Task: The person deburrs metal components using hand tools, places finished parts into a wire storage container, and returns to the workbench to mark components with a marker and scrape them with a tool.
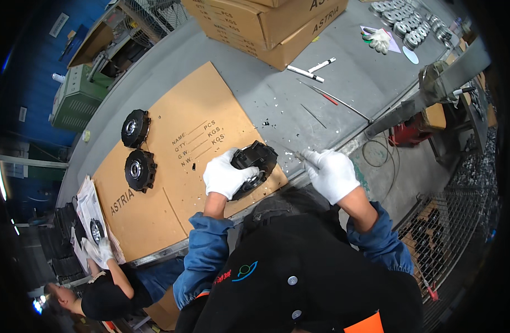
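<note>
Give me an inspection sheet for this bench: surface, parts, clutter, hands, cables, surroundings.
Surface: grey table, flattened cardboard on it, dark crumbs.
Parts: black toothed part; two similar parts lying on the cardboard.
Clutter: white markers, red-handled tool, glove, stacked boxes.
Hands: left hand grips the black toothed part; right hand pinches a thin object, blurred.
Cables: thin loop near the floor.
Surroundings: co-worker at left, wire basket at right.

Industrial workshop: the grey workbench [255,91] carries stacked cartons [266,30] and rows of metal rings [401,29]; a green machine [80,100] stands to its left, a wire-mesh basket [457,227] to its right.
</note>
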{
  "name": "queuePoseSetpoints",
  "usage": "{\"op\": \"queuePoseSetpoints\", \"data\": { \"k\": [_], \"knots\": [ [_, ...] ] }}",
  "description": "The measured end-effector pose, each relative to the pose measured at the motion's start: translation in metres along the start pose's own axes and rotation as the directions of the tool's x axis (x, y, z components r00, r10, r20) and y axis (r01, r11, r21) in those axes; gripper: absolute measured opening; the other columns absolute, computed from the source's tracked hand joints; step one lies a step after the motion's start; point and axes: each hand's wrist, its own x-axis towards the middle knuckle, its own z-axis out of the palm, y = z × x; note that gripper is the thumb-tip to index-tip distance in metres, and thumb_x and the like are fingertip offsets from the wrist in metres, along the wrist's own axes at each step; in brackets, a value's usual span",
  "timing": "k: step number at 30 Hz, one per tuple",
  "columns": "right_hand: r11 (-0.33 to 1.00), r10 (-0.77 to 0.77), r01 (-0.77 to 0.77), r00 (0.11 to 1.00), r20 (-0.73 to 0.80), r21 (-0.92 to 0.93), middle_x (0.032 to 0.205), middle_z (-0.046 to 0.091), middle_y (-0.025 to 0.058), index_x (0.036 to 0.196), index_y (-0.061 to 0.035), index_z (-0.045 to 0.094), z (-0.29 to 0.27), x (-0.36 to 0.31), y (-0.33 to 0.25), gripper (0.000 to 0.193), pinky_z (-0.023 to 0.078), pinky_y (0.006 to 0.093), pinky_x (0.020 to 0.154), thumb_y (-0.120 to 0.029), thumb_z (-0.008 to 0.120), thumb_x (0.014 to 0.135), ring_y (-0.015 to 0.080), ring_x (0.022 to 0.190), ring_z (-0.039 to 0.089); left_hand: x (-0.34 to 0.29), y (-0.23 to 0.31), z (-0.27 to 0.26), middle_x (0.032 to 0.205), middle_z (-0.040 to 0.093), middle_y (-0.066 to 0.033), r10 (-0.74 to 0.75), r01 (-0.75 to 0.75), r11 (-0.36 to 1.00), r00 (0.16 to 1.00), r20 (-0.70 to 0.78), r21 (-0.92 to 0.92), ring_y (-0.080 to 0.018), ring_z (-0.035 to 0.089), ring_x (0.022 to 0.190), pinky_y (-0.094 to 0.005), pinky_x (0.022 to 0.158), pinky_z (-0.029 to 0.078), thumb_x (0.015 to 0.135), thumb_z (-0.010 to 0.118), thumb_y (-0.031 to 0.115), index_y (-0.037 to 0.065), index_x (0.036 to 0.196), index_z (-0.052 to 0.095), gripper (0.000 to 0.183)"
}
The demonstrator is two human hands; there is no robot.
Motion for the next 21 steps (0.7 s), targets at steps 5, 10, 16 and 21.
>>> {"op": "queuePoseSetpoints", "data": {
  "k": [5, 10, 16, 21],
  "knots": [
    [0.996, -0.073, 0.072, 0.997, -0.023, -0.047, 0.062, 0.056, 0.0093, 0.093, -0.0117, 0.068, -0.002, -0.001, -0.015, 0.018, 0.047, 0.0389, 0.054, -0.017, 0.064, 0.076, 0.0291, 0.062, 0.059, -0.003, -0.009, -0.003, 0.085, 0.070, -0.0096, -0.022, 0.020, 0.999, 0.999, -0.030, -0.050, -0.0226, 0.068, 0.078, -0.0301, 0.073, 0.052, 0.054, 0.079, 0.038, 0.011, 0.103, 0.067, 0.057],
    [0.976, -0.168, 0.165, 0.986, -0.010, -0.141, 0.062, 0.055, 0.0090, 0.090, -0.0104, 0.066, 0.000, 0.006, -0.018, 0.015, 0.046, 0.0374, 0.048, -0.014, 0.062, 0.076, 0.0269, 0.057, 0.059, -0.002, -0.007, -0.005, 0.084, 0.070, -0.0102, 0.011, -0.011, 0.999, 1.000, 0.014, -0.045, -0.0225, 0.068, 0.078, -0.0300, 0.073, 0.052, 0.054, 0.079, 0.037, 0.010, 0.105, 0.067, 0.059],
    [0.944, -0.232, 0.243, 0.970, 0.077, -0.224, 0.065, 0.056, 0.0106, 0.087, -0.0075, 0.062, 0.003, 0.016, -0.024, 0.013, 0.047, 0.0375, 0.047, -0.012, 0.055, 0.077, 0.0271, 0.055, 0.060, -0.003, -0.008, 0.001, 0.084, 0.070, -0.0119, 0.081, -0.081, 0.997, 0.997, -0.005, 0.011, -0.0188, 0.068, 0.075, -0.0288, 0.074, 0.053, 0.052, 0.082, 0.033, 0.004, 0.105, 0.066, 0.063],
    [0.953, -0.191, 0.223, 0.968, 0.165, -0.206, 0.071, 0.060, 0.0136, 0.084, -0.0050, 0.060, 0.012, 0.030, -0.026, 0.012, 0.050, 0.0394, 0.052, -0.011, 0.051, 0.079, 0.0300, 0.060, 0.063, 0.000, -0.003, -0.005, 0.085, 0.070, -0.0111, -0.016, 0.017, 0.999, 1.000, 0.016, -0.039, -0.0198, 0.069, 0.078, -0.0291, 0.075, 0.052, 0.052, 0.081, 0.035, 0.006, 0.102, 0.067, 0.060]
  ]
}}
